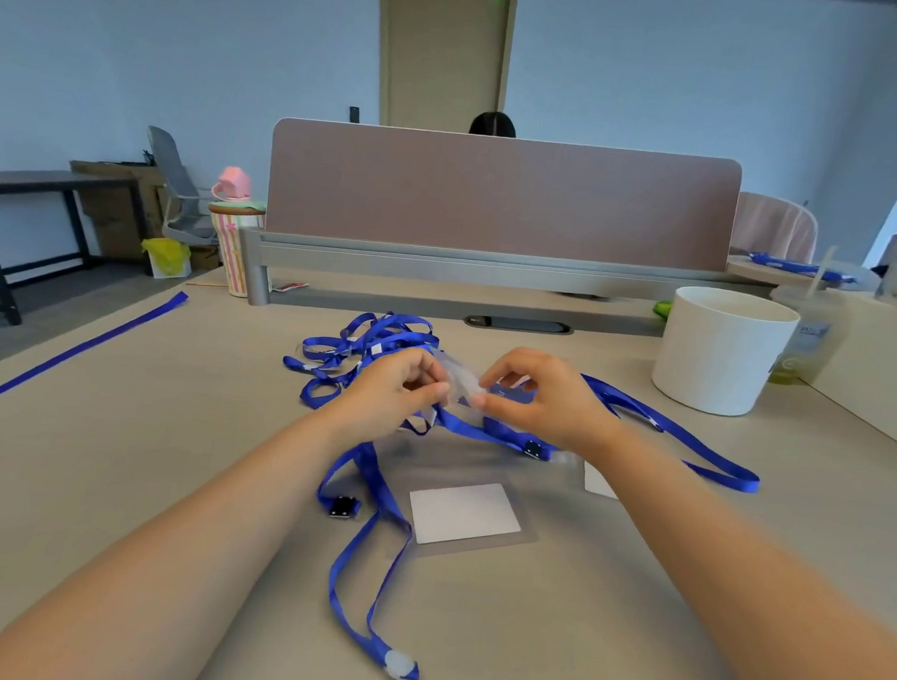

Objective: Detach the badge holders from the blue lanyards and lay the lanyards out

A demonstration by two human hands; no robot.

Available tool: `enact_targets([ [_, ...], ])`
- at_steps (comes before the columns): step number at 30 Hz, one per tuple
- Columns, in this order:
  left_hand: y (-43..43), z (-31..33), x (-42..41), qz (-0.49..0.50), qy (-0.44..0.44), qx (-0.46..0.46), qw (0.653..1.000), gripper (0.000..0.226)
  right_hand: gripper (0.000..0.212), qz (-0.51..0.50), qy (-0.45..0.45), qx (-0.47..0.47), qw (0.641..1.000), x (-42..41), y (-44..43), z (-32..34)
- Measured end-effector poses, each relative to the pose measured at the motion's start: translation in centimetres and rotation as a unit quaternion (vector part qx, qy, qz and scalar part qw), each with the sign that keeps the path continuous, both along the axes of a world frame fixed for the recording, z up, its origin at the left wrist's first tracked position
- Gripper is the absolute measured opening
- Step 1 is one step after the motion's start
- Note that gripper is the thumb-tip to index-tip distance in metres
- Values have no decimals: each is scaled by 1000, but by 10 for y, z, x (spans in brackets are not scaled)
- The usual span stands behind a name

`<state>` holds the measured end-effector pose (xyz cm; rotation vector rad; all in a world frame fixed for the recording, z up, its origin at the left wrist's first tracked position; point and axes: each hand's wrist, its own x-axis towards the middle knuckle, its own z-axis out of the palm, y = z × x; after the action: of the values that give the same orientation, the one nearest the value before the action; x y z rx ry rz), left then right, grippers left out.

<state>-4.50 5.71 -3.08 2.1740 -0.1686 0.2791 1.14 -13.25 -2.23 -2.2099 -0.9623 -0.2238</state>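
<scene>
Forearms: both reach forward from the near edge of the table (121, 479) and converge toward the middle. The hands are raised just off the surface.
Near lanyard (359, 582): nearer than the left hand. Its long axis runs near to far, with the white-tipped end toward the viewer and the strap climbing toward the left wrist.
Flat badge holder (464, 512): on the table between the forearms, just nearer than both hands. It has a white card inside and its long axis runs left to right, slightly skewed.
Black clip (344, 506): on the strap end below the left wrist, just left of the flat badge holder.
Left hand (398, 394): fingers curled, with thumb and fingertips pinching the left edge of the clear badge holder (457, 378).
Right hand (547, 395): fingers curled, with thumb and forefinger pinching the right edge of the clear badge holder.
Clear badge holder: held between the two hands and off the table, slanting from far-left to near-right. It is blurred, so whether a clip is still attached cannot be told.
Right lanyard (688, 443): runs from under the right hand out to that hand's right and lies flat as a long loop.
Lanyard tangle (369, 341): a heap just beyond the left hand.
Laid-out lanyard (76, 349): well left of the left hand. It is straight, with its axis running near-left to far-right.
White pot (723, 352): upright, beyond and to the right of the right hand, well apart from it.
Divider (504, 198): stands across the far edge, beyond both hands.
</scene>
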Motion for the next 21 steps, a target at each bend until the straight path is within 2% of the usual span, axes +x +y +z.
enact_targets([
  [3, -4, 4, 4, 28, 7, -129, 991, 4, 23, 4, -25, -16, 1000, -2, 5, 1],
  [5, -8, 5, 6, 38, 28, -185, 982, 9, 22, -24, -39, -16, 999, -1, 9, -2],
  [8, -12, 5, 7, 44, 45, -184, 981, 22, 15, -78, -32, 30, 996, 3, 13, -5],
  [12, -13, 1, 4, 78, 26, -219, 972, 41, 16, -118, -24, 68, 990, 5, 12, -12],
  [15, -11, 2, -1, 45, 41, -237, 970, 26, 16, -113, 8, 97, 989, 2, 11, -21],
  [18, -11, 0, -2, 51, 52, -218, 973, 29, 16, -100, 26, 119, 988, 1, 13, -25],
  [21, -15, 0, -2, 70, 55, -290, 953, 18, 16, -84, 41, 165, 982, -2, 15, -22],
])
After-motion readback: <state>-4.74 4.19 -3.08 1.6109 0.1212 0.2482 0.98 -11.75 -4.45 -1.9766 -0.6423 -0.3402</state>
